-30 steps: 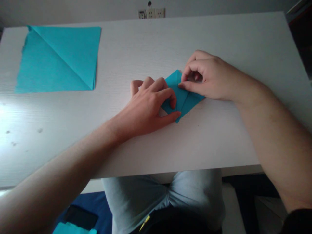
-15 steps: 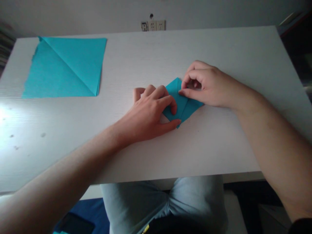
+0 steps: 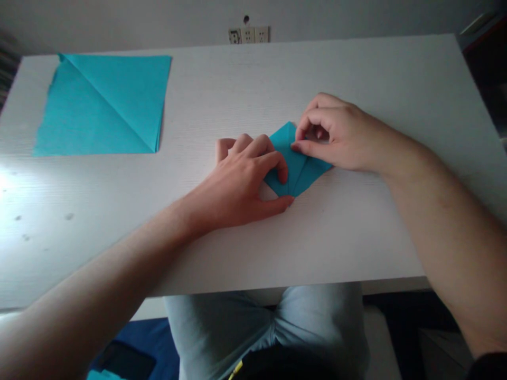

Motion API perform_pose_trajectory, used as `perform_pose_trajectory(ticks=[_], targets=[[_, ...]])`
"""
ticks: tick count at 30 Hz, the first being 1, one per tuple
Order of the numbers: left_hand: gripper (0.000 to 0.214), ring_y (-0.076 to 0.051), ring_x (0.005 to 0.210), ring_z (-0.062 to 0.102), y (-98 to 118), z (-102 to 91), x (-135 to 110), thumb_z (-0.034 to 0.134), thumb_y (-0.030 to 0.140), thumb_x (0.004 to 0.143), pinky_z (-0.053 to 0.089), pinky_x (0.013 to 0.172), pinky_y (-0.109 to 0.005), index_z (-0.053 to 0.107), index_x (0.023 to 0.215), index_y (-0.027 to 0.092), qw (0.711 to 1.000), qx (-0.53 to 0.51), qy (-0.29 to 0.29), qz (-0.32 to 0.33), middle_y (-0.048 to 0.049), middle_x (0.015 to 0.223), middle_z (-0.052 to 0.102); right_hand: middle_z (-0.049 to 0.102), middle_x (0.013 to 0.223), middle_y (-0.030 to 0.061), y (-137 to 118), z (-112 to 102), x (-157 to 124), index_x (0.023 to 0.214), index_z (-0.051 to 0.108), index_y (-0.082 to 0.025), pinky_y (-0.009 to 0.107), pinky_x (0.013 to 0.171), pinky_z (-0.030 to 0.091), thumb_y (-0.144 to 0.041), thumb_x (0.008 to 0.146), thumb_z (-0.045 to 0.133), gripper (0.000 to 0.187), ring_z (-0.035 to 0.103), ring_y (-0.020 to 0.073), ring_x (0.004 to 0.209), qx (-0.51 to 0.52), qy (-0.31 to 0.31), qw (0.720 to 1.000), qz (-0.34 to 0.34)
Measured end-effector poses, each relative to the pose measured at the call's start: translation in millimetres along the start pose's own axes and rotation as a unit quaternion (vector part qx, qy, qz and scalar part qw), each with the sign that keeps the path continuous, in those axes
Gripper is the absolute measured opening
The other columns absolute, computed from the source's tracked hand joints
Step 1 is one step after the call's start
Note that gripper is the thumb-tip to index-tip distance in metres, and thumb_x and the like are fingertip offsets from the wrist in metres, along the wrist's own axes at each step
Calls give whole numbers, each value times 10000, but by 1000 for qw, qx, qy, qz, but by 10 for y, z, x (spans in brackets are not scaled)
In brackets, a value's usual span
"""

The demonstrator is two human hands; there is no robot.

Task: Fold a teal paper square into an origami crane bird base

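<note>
A small folded turquoise paper lies on the white table, with crease lines and a loose flap toward its right side. My left hand rests over its left part, fingers curled on the paper and thumb at its lower point. With thumb and index finger, my right hand pinches the paper's upper right edge. Part of the paper is hidden beneath both hands.
On the table's far left lies a larger turquoise sheet with a diagonal crease and a ragged left edge. Wall sockets sit behind the table. A dark phone-like object lies below, left of my legs.
The whole view has shifted slightly. Both hands keep nearly the same hold; the lower tip of the folded paper now shows less beyond my left thumb.
</note>
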State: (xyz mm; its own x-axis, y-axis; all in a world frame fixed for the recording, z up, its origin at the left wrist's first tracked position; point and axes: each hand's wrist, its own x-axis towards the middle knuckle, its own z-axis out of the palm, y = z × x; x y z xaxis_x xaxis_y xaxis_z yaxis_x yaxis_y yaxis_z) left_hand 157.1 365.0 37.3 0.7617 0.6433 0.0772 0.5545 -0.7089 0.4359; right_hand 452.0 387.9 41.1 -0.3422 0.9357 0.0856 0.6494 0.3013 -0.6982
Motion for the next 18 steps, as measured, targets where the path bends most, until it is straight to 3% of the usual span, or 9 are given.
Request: perform_pose_trajectory(ticks=[7, 14, 18], targets=[[356, -463, 1405, 679, 18, -35, 3, 1046, 494, 1047, 449, 1285, -709, 839, 1241, 279, 1000, 4, -4, -2, -101, 1411, 740, 758, 1190, 66, 18, 8, 1, 903, 794, -365, 557, 964, 584, -425, 934, 1033, 249, 696, 354, 1036, -2, 1, 1000, -5], [205, -410, 1347, 669, 50, -16, 25, 782, 469, 1239, 420, 1256, -660, 863, 1217, 282, 999, -25, 13, -17, -109, 1373, 762, 731, 1168, 81, -9, -13, 13, 879, 765, -362, 572, 990, 543, -510, 896, 1059, 329, 640, 352, 1022, 17, -8, 1000, 0], [178, -397, 1351, 673, 59, 17, 36, 800, 435, 1223, 403, 1248, -633, 866, 1188, 273, 999, -15, 22, -27, -101, 1352, 765, 718, 1165, 87, -17, -22, 19, 883, 766, -348, 573, 1009, 540, -526, 898, 1073, 356, 609, 341, 1018, 19, -15, 1000, 5]])
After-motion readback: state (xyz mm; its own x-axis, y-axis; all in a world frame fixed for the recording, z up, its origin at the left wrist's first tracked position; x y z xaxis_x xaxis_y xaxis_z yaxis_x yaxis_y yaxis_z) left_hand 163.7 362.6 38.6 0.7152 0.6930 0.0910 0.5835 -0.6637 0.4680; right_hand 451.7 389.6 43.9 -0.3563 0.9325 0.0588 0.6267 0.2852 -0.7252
